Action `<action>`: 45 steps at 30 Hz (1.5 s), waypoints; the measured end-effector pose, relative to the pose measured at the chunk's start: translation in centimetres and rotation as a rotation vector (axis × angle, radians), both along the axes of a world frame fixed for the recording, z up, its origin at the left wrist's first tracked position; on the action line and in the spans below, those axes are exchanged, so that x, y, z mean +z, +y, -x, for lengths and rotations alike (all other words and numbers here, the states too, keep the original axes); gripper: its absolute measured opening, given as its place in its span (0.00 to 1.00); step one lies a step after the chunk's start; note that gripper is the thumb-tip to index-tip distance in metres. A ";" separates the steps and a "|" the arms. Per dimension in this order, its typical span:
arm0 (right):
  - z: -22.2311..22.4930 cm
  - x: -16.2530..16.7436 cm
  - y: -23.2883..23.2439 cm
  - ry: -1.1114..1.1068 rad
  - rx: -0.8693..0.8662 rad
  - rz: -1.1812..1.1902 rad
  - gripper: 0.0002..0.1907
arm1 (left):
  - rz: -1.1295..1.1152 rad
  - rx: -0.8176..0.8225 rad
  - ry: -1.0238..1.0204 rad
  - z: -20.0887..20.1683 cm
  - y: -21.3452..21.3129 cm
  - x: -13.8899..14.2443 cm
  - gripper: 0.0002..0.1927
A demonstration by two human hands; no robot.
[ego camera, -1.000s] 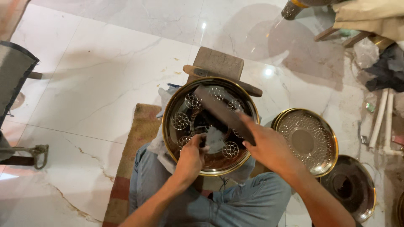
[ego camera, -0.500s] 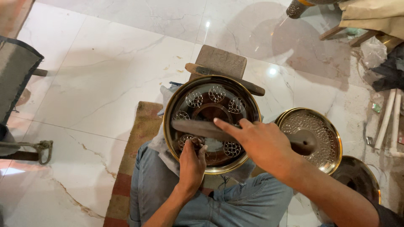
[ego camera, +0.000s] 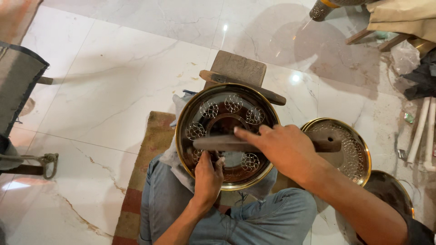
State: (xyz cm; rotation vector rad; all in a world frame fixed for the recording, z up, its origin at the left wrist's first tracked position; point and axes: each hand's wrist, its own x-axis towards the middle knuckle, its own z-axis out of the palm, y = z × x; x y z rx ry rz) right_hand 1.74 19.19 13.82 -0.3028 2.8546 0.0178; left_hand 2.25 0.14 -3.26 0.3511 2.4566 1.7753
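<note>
While right hand (ego camera: 284, 147) grips mallet (ego camera: 227, 143), brass tray (ego camera: 218, 97)

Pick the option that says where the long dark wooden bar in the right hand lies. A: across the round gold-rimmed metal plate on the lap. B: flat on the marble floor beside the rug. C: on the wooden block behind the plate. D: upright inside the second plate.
A: the right hand holds the long dark wooden bar level across the round gold-rimmed metal plate, while the left hand rests at the plate's near edge.
</note>
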 end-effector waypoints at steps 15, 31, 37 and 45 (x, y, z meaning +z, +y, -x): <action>-4.3 -0.2 2.9 -0.123 -0.237 -0.111 0.49 | 0.001 -0.337 0.066 3.2 -0.1 0.7 0.17; -22.7 -21.1 -0.7 0.369 -1.251 0.765 0.43 | 0.054 -1.350 0.195 8.6 3.1 0.7 0.23; -26.7 -25.8 -4.1 0.432 -1.233 0.751 0.46 | 0.287 -1.554 0.059 9.0 3.9 2.5 0.26; -25.2 -24.4 -3.8 0.468 -1.320 0.763 0.55 | 0.148 -1.149 0.019 10.1 2.6 3.1 0.26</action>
